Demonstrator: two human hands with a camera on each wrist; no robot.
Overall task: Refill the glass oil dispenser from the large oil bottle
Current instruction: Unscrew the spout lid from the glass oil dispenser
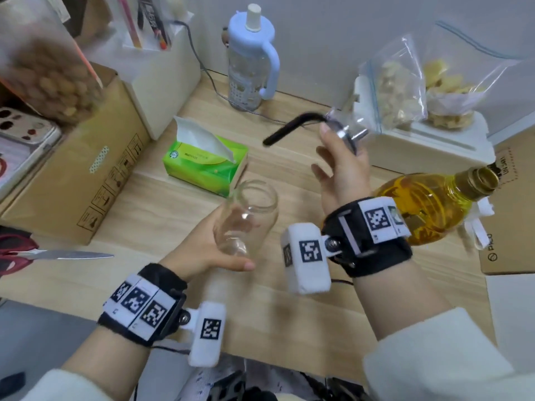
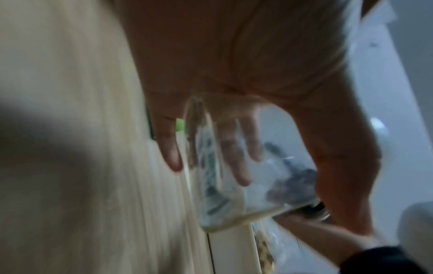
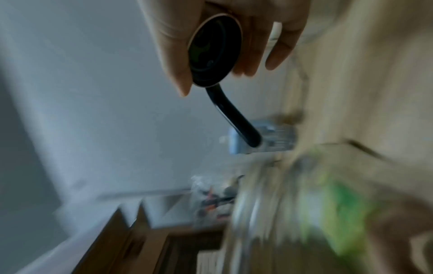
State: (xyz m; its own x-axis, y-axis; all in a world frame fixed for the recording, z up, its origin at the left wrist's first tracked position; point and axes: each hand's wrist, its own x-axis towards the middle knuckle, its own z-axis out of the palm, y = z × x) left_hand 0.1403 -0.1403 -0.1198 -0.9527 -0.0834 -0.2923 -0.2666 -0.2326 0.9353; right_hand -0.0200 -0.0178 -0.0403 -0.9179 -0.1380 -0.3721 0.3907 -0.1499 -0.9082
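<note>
My left hand (image 1: 214, 244) grips the clear glass dispenser jar (image 1: 249, 215) around its body, tilted, with its mouth uncovered. In the left wrist view the jar (image 2: 225, 185) shows blurred between my fingers (image 2: 171, 148). My right hand (image 1: 338, 166) holds the dispenser's lid (image 1: 344, 131) up above the table, its black curved handle (image 1: 289, 130) pointing left. The right wrist view shows the lid's dark round underside (image 3: 214, 52) pinched in my fingers (image 3: 175, 74). The large oil bottle (image 1: 428, 204), full of yellow oil with a gold neck, lies behind my right wrist.
A green tissue box (image 1: 202, 163) sits just beyond the jar. Cardboard boxes (image 1: 72, 169) stand at left, scissors (image 1: 58, 254) at the left edge. A blue-lidded water bottle (image 1: 252, 59) and bagged snacks (image 1: 405, 85) on a white box line the back. Another carton (image 1: 509, 212) is at right.
</note>
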